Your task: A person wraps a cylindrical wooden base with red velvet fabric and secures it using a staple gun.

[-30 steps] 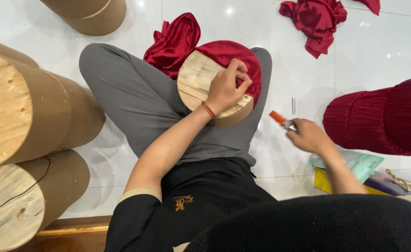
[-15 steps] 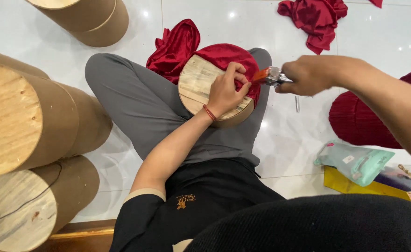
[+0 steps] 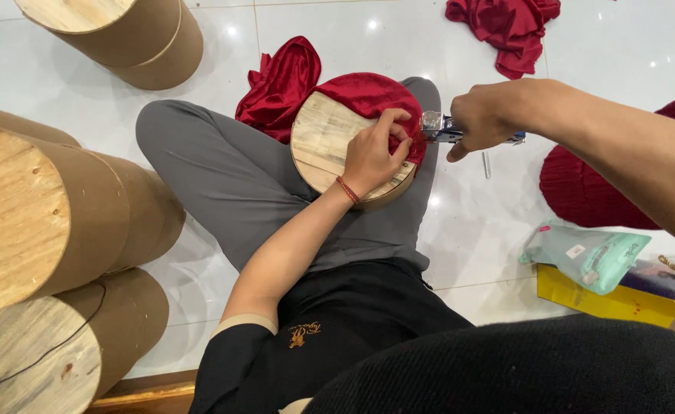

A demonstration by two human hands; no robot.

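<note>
A round wooden disc point(image 3: 323, 142) rests on my lap, its far side wrapped in dark red velvet fabric point(image 3: 368, 92). My left hand point(image 3: 374, 152) presses the folded fabric edge down onto the wood. My right hand point(image 3: 481, 119) grips a metal staple gun point(image 3: 438, 129), whose nose sits against the fabric at the disc's right rim, close to my left fingers. More of the red fabric point(image 3: 280, 80) trails off the disc onto the floor behind my knee.
Several cardboard cylinders with wooden ends lie at the left point(image 3: 38, 222) and one at the top point(image 3: 123, 34). A loose red cloth point(image 3: 506, 27) lies at top right, a red-covered round cushion point(image 3: 590, 184) at right, and a green packet point(image 3: 586, 257) on a yellow one point(image 3: 606, 303).
My right hand has come from the floor at the right up to the disc's rim, bringing the staple gun with it. My left hand has stayed on the fabric.
</note>
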